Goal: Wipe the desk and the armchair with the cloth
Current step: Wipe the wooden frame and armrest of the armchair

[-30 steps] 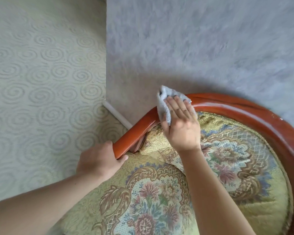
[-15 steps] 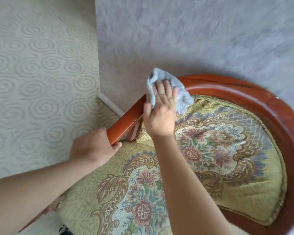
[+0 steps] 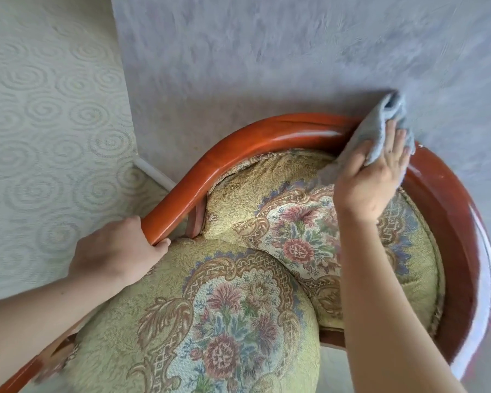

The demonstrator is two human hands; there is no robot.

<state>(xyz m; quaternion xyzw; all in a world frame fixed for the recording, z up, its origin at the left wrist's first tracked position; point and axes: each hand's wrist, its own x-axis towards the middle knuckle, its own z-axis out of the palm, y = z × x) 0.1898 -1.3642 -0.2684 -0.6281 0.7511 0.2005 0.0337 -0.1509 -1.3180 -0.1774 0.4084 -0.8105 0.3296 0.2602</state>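
The pale blue cloth [image 3: 380, 131] is pressed onto the armchair [image 3: 267, 137] rim under the right hand [image 3: 372, 177]'s extended fingers; the armrest end is gripped by the left hand [image 3: 116, 251]'s curled fingers.

left hand [image 3: 116, 251]: fingers curled, gripping, forearm low | right hand [image 3: 372, 177]: fingers straight, pressing flat, arm stretched forward

Armchair [image 3: 238, 148] with a curved red-brown wooden rail, standing against a grey textured wall [image 3: 267, 52]. A floral, yellow-green seat cushion [image 3: 224, 321] lies on the seat; a matching back cushion [image 3: 281, 222] leans inside the rail. A blue-grey cloth [image 3: 377, 131] lies on the rail.
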